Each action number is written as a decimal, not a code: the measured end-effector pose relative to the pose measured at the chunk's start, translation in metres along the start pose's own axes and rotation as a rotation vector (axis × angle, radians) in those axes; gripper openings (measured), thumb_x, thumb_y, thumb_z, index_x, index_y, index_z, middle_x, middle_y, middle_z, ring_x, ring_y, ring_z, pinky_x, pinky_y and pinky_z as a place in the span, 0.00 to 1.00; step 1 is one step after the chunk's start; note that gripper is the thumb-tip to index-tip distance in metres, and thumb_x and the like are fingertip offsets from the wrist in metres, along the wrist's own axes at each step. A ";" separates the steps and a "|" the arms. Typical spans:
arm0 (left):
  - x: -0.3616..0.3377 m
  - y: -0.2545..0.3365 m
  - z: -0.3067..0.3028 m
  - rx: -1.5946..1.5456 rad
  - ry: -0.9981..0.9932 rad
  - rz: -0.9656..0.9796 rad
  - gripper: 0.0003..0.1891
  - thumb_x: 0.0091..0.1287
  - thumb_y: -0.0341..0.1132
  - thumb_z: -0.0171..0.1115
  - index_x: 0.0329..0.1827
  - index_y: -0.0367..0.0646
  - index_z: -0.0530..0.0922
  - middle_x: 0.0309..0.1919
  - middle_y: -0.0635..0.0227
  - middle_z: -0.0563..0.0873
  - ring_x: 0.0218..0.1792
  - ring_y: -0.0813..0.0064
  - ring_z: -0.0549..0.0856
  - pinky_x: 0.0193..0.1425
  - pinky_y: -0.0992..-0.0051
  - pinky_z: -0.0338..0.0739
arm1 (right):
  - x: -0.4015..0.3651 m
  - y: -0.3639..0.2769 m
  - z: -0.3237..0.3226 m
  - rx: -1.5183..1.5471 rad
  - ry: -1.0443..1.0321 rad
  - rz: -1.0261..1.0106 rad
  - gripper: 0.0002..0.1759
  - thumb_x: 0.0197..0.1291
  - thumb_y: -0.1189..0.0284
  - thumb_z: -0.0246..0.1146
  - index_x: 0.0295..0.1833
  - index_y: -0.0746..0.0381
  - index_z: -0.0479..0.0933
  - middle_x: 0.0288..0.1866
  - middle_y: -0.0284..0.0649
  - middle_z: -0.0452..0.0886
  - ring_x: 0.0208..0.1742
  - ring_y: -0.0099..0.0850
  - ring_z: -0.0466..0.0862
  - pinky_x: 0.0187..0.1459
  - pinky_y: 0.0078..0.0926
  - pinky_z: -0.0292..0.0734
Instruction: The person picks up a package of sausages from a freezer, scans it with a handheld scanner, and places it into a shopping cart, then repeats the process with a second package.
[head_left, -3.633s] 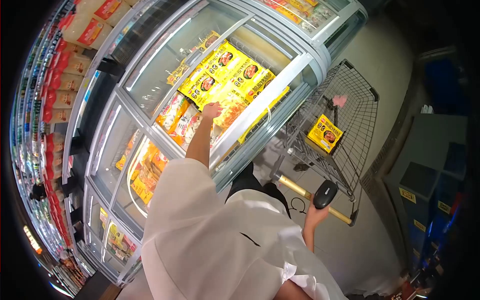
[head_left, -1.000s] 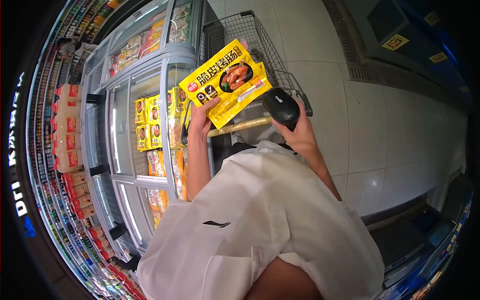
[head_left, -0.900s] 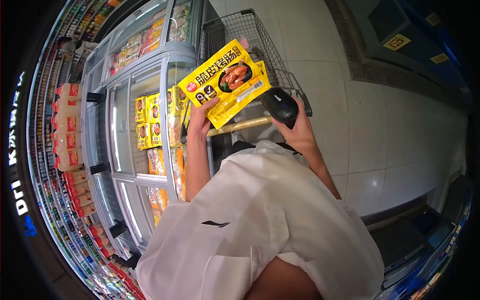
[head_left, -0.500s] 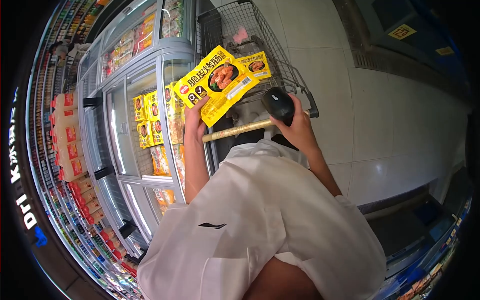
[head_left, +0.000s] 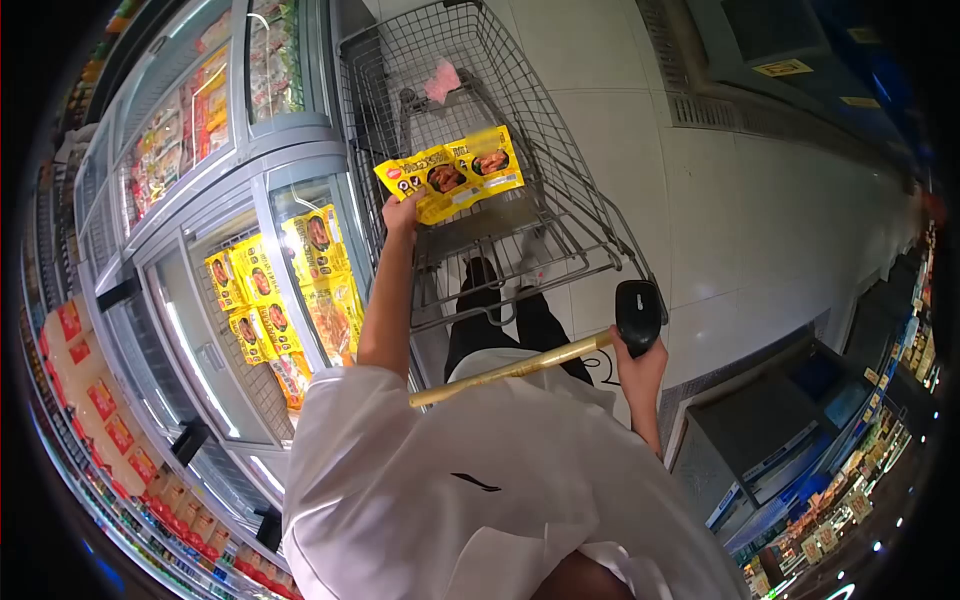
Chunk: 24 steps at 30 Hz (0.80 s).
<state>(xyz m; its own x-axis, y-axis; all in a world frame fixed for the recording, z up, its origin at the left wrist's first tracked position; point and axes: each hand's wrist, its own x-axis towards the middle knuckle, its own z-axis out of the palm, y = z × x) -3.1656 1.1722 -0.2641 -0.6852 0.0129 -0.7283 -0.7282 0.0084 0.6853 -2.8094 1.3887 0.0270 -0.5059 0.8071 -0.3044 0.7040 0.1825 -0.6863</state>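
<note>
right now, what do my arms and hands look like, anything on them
The left hand and right hand are ungloved, with no watch or bracelet visible. The left arm has a loose white sleeve, forearm bare; the right forearm shows bare too.

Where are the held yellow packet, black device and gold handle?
Held yellow packet point(head_left: 446, 179): head view, printed food picture.
Black device point(head_left: 638, 312): head view, middle of casing.
Gold handle point(head_left: 512, 369): head view, mid-bar.

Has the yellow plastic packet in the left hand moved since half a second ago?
Yes: the yellow plastic packet moved forward, away from the gold cylindrical cart handle.
</note>
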 end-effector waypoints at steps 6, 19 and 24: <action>0.105 -0.052 0.044 -0.098 -0.146 -0.255 0.13 0.58 0.24 0.74 0.44 0.38 0.81 0.40 0.64 0.89 0.37 0.70 0.89 0.38 0.69 0.85 | -0.009 -0.022 0.022 -0.122 -0.053 0.194 0.14 0.55 0.75 0.73 0.44 0.70 0.81 0.32 0.43 0.85 0.37 0.24 0.83 0.41 0.26 0.77; 0.128 -0.145 0.067 1.166 0.140 0.144 0.29 0.62 0.41 0.69 0.63 0.39 0.71 0.58 0.45 0.79 0.57 0.43 0.81 0.59 0.56 0.79 | -0.014 -0.027 0.030 -0.184 -0.059 0.231 0.15 0.56 0.74 0.72 0.46 0.71 0.80 0.34 0.43 0.84 0.38 0.23 0.80 0.43 0.27 0.77; 0.127 -0.135 0.076 1.469 0.006 0.050 0.20 0.68 0.36 0.61 0.61 0.37 0.76 0.62 0.48 0.77 0.58 0.52 0.83 0.54 0.60 0.83 | -0.017 -0.014 0.015 -0.205 -0.058 0.235 0.15 0.57 0.73 0.73 0.43 0.72 0.80 0.31 0.42 0.84 0.35 0.22 0.79 0.41 0.26 0.77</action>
<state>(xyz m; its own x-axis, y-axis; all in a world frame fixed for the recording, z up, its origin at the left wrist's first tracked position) -3.1533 1.2485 -0.4486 -0.7113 0.0396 -0.7018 -0.0378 0.9948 0.0945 -2.8175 1.3639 0.0321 -0.3409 0.8080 -0.4806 0.8878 0.1086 -0.4472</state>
